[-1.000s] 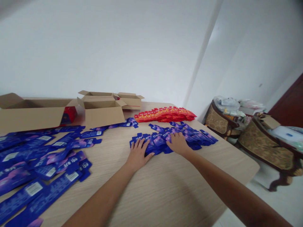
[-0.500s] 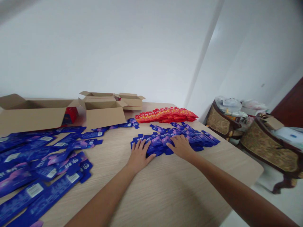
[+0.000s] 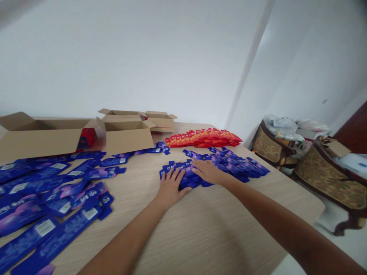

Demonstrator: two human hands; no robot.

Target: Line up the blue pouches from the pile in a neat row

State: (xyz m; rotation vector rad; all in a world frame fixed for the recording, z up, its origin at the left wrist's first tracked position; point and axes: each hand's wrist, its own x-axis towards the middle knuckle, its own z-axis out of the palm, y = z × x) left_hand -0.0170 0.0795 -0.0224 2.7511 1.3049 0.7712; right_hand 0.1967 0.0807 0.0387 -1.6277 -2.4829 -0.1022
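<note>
red packets (image 3: 203,139) and a blue row (image 3: 233,164) lie overlapped; loose blue packets (image 3: 57,191) lie jumbled, unarranged, at left
left hand (image 3: 172,190), fingers spread, and right hand (image 3: 208,172), flattened, rest on the blue row on the table (image 3: 183,236), neither visibly gripping anything; since the earlier frame, the right hand has slid nearer the left.

The left grip (image 3: 172,189) and right grip (image 3: 209,172) hide parts of the blue flat cartons (image 3: 233,165) beneath them. Left of the grips, the loose blue cartons (image 3: 63,238) and the large cardboard box (image 3: 40,139) run past the picture's edge; the box's floor is hidden. Far right of the right grip, the nearer patterned chair (image 3: 327,179) is cut off.
</note>
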